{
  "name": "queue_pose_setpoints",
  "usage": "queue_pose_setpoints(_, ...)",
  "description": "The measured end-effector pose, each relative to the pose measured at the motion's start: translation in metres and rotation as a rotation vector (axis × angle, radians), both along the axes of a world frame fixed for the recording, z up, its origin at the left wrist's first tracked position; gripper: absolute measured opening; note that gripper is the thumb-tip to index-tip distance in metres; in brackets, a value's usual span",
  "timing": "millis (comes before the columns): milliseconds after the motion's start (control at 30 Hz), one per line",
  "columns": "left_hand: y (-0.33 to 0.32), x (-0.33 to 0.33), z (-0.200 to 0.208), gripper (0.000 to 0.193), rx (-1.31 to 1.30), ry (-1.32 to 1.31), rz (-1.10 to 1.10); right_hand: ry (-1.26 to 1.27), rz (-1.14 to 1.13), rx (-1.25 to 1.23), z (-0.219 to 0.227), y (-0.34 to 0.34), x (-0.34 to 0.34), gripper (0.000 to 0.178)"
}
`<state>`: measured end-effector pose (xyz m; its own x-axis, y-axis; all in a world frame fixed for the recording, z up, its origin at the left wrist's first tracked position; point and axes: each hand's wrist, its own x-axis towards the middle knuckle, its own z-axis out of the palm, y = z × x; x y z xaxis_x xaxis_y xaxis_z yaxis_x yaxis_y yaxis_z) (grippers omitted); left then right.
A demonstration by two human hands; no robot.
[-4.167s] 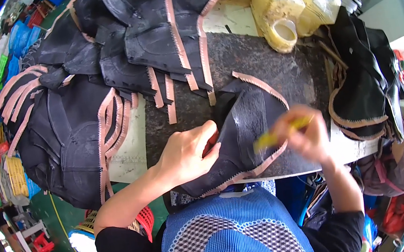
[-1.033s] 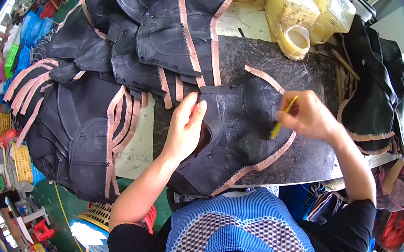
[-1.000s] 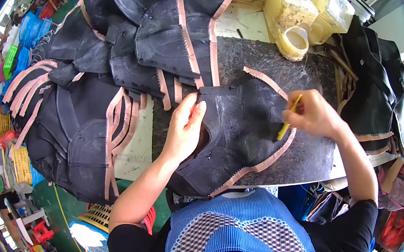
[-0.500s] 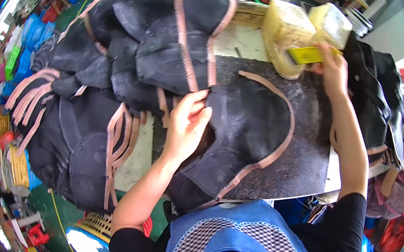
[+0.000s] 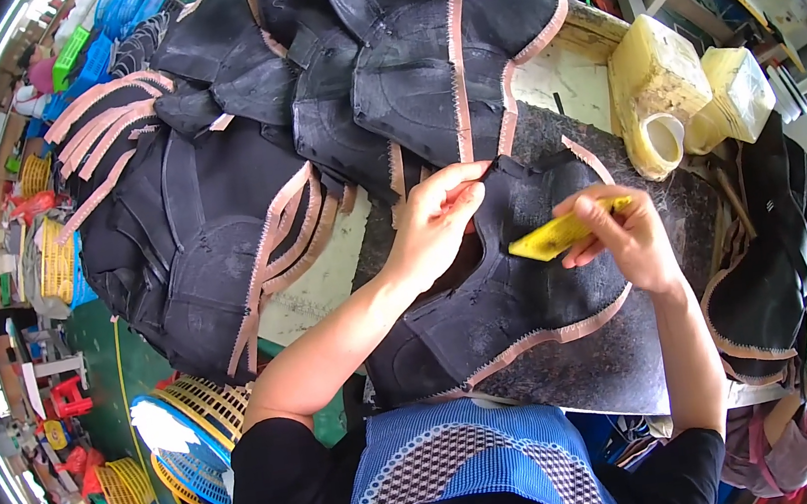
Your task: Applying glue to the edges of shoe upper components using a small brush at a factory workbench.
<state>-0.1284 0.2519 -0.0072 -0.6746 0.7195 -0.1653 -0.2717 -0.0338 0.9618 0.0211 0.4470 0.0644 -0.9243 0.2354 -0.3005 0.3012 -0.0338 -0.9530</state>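
Note:
On the dark work board (image 5: pixel 581 381) lies a black fabric piece (image 5: pixel 568 282), its curved edge bound with zigzag-stitched pinkish tape. My left hand (image 5: pixel 440 222) pinches this piece at its upper edge, thumb against fingers. My right hand (image 5: pixel 623 235) is closed around a flat yellow tool (image 5: pixel 562 232), held tilted over the middle of the piece. The tool's tip points left toward my left hand. Whether it touches the fabric I cannot tell. Beyond my right hand stands a yellowish, stained plastic container (image 5: pixel 658 70) with a round opening.
More black taped pieces (image 5: pixel 403 81) are heaped at the far side and left (image 5: pixel 191 248). Others hang at the right (image 5: pixel 767 258). A second pale container (image 5: pixel 732 96) stands beside the first. Baskets (image 5: pixel 185 440) sit lower left; another person (image 5: pixel 785 447) is at the lower right.
My right hand has brought the yellow tool from beside the container, left and nearer, over the black piece. My left hand keeps its pinch on the edge. The whole view has shifted.

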Motion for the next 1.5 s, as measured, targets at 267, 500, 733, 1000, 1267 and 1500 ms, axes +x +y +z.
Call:
queue_pose_setpoints(267,0.01,0.001,0.004,0.027,0.031,0.019,0.029,0.077,-0.15,0.066,-0.001,-0.034,-0.008,0.031)
queue_pose_setpoints(500,0.05,-0.009,0.007,0.021,0.253,0.047,0.258,0.224,-0.279,0.413,0.021,-0.047,-0.003,0.021)
queue_pose_setpoints(733,0.028,-0.018,0.023,0.03,0.224,0.296,0.107,0.159,-0.236,0.26,0.05,-0.046,0.027,0.025)
queue_pose_setpoints(1000,-0.119,0.006,0.043,0.021,-0.526,0.926,-0.196,0.13,-0.624,0.885,0.034,0.112,0.032,0.025)
queue_pose_setpoints(1267,-0.143,0.028,0.051,0.017,-0.606,0.53,-0.211,0.101,-0.763,0.076,-0.026,0.172,0.059,0.03)
queue_pose_setpoints(1500,-0.15,0.028,0.041,0.015,-0.526,0.584,-0.197,0.072,-0.247,0.121,0.033,-0.061,0.023,0.035)
